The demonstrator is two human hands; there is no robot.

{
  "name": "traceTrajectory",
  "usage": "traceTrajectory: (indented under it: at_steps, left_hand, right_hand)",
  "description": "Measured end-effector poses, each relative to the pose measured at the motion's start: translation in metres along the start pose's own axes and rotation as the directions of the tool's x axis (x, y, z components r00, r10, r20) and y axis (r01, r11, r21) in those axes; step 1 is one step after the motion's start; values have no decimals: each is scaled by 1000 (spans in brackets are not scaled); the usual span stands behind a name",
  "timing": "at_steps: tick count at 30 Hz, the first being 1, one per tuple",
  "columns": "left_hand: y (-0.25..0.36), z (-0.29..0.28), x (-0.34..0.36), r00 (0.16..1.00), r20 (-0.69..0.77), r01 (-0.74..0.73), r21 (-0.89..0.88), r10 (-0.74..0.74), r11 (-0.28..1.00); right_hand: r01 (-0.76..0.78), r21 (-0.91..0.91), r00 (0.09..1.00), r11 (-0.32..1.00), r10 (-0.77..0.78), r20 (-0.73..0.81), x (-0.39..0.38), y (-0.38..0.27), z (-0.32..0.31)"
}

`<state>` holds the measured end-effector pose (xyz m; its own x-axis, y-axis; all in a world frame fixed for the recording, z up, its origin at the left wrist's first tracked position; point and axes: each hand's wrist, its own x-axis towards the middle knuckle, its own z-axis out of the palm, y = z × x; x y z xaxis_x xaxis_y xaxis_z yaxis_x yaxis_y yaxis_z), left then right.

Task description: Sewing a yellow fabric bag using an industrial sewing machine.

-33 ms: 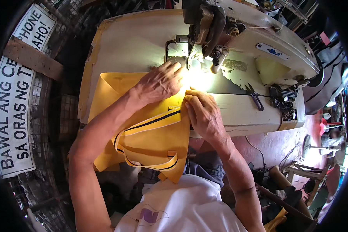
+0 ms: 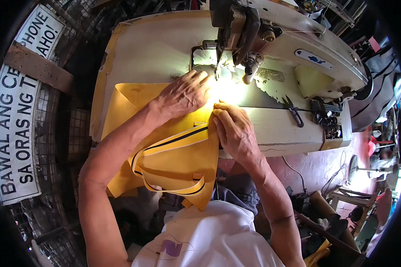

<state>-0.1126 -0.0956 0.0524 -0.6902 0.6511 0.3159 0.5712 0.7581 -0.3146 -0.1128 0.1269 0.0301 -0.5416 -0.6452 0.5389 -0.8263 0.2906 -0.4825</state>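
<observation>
The right hand [image 2: 237,132] is pinching the edge of a yellow fabric panel [image 2: 178,165] lying to its left; the left hand [image 2: 185,92], fingers bent, is resting atop it, grip unclear. Beyond, a cream metal sewing machine [image 2: 300,38] is standing on the pale worktop [image 2: 151,53].

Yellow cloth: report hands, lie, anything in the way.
Left hand over yellow cloth; right hand at cloth's right edge. Cloth overhangs table, strap on top. Scissors off right, seemingly clear.
</observation>
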Motion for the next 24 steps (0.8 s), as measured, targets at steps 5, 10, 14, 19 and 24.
traceTrajectory:
  at_steps: [5, 10, 14, 19, 24]
  left_hand:
    - [15, -21, -4, 939, -77, 301, -294, -336, 907]
    - [33, -34, -26, 981, 35, 186, -456, -191, 871]
    - [28, -41, -32, 984, 116, 173, -415, -137, 893]
    - [14, -53, -73, 890, 152, 398, 203, -431, 894]
    - [39, -58, -33, 966, 41, 251, -380, -254, 890]
  right_hand:
    - [-8, 1, 1000, 1000, 8, 21, -1, 2, -6]
    - [-1, 19, 1000, 1000, 1, 11, -4, 7, -4]
    - [-13, 27, 1000, 1000, 12, 17, -5, 4, -3]
    - [-11, -1, 1000, 1000, 11, -12, -6, 4, -2]
    - [-14, -8, 1000, 1000, 14, 10, -7, 7, -2]
